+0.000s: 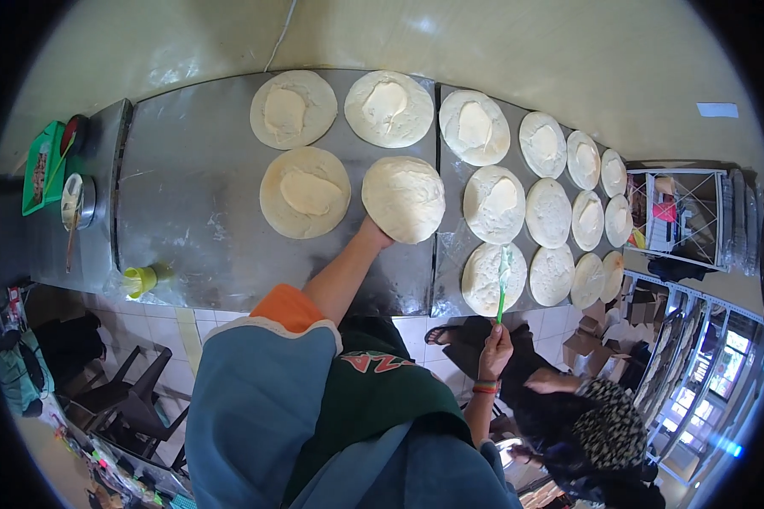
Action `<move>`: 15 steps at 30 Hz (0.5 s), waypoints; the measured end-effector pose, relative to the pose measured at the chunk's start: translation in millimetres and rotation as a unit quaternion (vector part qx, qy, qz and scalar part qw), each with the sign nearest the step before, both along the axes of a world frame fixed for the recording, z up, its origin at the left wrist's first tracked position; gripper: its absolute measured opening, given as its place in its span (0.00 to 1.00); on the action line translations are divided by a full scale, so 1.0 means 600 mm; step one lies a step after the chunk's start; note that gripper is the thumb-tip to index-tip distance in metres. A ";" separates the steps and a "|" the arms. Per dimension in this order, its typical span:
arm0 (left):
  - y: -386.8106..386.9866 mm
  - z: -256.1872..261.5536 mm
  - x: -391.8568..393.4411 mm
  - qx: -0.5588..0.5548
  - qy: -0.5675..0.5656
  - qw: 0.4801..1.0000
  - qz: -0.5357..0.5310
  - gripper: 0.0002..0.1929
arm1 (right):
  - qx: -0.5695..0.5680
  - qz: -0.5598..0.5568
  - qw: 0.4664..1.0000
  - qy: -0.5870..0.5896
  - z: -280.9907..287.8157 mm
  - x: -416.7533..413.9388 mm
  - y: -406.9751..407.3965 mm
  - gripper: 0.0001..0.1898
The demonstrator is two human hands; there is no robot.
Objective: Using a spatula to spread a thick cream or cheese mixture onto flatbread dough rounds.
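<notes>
My left hand is under the near edge of a round flatbread base, which lies over the steel table and bears a thinly spread pale cream. In my right hand is a green-handled spatula, its cream-coated blade over a plain-looking base at the table's near edge. Beside the left hand's base lies another base with an unspread dollop. Behind them, two more bases carry dollops of the same cream. Several other bases stand in rows to the right, some with cream.
On the far left are a green tray, a metal bowl with a utensil and a yellow-green cup. A co-worker is close at the lower right. Metal shelving and cardboard boxes stand right; a dark chair lower left.
</notes>
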State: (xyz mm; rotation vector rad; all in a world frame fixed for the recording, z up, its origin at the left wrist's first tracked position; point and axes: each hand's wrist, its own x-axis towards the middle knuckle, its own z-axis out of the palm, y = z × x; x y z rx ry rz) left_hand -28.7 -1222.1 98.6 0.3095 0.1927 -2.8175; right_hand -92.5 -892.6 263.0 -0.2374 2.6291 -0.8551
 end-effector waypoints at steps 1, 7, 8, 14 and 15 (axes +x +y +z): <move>0.017 0.027 0.018 0.054 -0.143 0.988 0.013 0.25 | -0.025 0.000 1.000 0.017 -0.011 0.003 0.005 0.20; 0.019 0.059 0.118 0.141 -0.323 0.935 0.045 0.28 | -0.127 -0.004 0.989 -0.081 -0.013 0.005 -0.078 0.20; 0.014 0.066 0.124 0.134 -0.294 0.946 0.039 0.29 | -0.157 0.002 0.983 -0.093 -0.034 0.002 -0.091 0.20; 0.020 0.053 0.144 0.078 -0.190 0.978 0.044 0.31 | -0.177 0.016 0.964 -0.200 -0.055 0.007 -0.204 0.17; 0.027 0.068 0.141 0.080 -0.189 0.978 0.044 0.31 | -0.181 -0.004 0.951 -0.251 -0.047 0.006 -0.213 0.17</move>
